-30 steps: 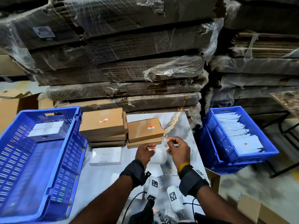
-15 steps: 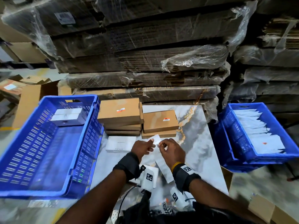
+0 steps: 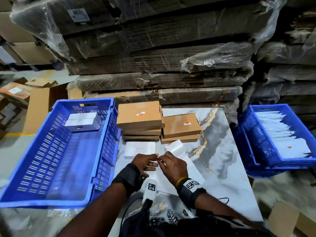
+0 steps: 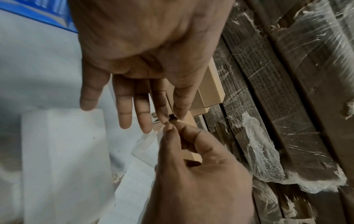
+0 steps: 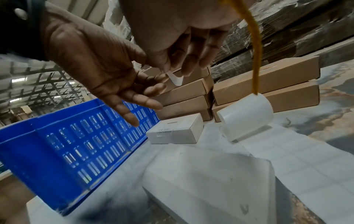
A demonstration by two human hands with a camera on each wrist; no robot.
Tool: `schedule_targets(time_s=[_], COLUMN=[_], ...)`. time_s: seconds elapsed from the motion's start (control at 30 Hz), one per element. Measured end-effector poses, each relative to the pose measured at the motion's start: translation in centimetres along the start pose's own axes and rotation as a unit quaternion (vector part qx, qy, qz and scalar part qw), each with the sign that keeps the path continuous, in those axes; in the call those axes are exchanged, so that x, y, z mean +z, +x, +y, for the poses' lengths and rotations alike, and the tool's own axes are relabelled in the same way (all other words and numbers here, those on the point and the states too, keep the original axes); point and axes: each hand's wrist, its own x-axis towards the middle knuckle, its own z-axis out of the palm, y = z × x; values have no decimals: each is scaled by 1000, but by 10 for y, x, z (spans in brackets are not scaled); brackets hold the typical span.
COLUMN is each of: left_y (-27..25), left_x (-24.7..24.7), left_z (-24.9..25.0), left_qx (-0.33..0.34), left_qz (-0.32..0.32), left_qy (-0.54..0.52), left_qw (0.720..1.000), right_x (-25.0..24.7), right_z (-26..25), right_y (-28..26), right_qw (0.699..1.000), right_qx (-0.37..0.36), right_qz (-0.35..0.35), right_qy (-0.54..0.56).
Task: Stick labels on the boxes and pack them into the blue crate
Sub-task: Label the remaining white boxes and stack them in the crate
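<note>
Label (image 5: 175,79), pinched by the left hand's (image 3: 144,162) thumb and forefinger and the right hand's (image 3: 172,166) fingertips, could curl and stick to skin. It hangs between both hands, blue crate (image 3: 106,151) to their left, white box (image 3: 139,149) just beyond.

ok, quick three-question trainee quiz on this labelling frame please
1. True or false: the left blue crate is packed full.
2. The right hand pinches: A) a small white label, B) a pen, C) scissors.
3. On the table, which lies nearer that crate: the white box or the label roll?

Key: 1 false; 2 A; 3 the white box.
</note>
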Motion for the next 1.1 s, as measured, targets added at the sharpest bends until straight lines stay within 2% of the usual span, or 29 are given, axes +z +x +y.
schedule_targets(time_s=[0.17, 0.23, 0.33, 0.4, 0.53, 0.77, 0.9, 1.0, 1.1], left_y=[4, 6, 13, 18, 24, 32, 37, 43, 49], left_x=[-12, -13, -11, -8, 0, 9, 16, 22, 27], left_z=[-8, -11, -19, -27, -44, -59, -65, -71, -77], left_qx=[-4, 1, 28, 43, 32, -3, -15, -16, -13], left_qz=[-42, -47, -38, -44, -58, -62, -47, -32, -10], left_qy=[3, 7, 21, 25, 25, -4, -14, -34, -49], left_qw=[999, 999, 999, 998, 997, 998, 999, 999, 999], right_x=[10, 12, 15, 16, 26, 29, 34, 37, 38], right_z=[-6, -5, 3, 11, 18, 18, 23, 25, 28], right_y=[-13, -18, -25, -29, -35, -35, -30, -27, -25], right_qw=[999, 991, 966, 949, 922, 902, 878, 873, 874], right_qx=[11, 64, 173, 233, 313, 360, 391, 393, 393], right_qz=[-17, -52, -37, -28, -83, -173, -201, -213, -239], right_qy=[41, 107, 190, 209, 215, 162, 188, 194, 157])
